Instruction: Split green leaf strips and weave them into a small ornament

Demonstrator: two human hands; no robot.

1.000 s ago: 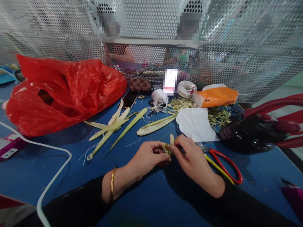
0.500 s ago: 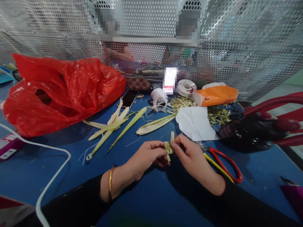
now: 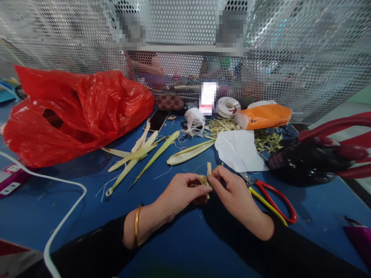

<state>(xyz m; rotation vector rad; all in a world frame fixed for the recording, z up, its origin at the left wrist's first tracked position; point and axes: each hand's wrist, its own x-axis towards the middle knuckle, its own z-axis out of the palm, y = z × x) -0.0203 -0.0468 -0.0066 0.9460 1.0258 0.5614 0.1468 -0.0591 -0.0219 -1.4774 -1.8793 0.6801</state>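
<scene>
Between both hands is a small folded strip of pale green husk (image 3: 209,169), one end standing up above the fingers. My left hand (image 3: 185,191) pinches its curled lower part, the thumb lying across it toward the right. My right hand (image 3: 233,193) grips the upright end between thumb and fingers. Parts of the strip are hidden behind the fingertips. Beyond my left hand lie several loose husk leaves (image 3: 158,156), one with a curled tip. Red-handled scissors (image 3: 290,204) rest beside my right wrist, along with a yellow-handled tool (image 3: 266,202).
A red plastic bag (image 3: 116,104) fills the back left, near a phone (image 3: 158,119) and a checkered pouch (image 3: 170,103). White thread (image 3: 194,119), a ribbon spool (image 3: 228,107), an orange packet (image 3: 266,115) and white paper (image 3: 239,150) lie behind. A white cable (image 3: 66,179) crosses the left side.
My left thumb has moved right and over the curled strip, covering more of it. The upright end has shifted slightly left, with the right fingertips close against the left ones.
</scene>
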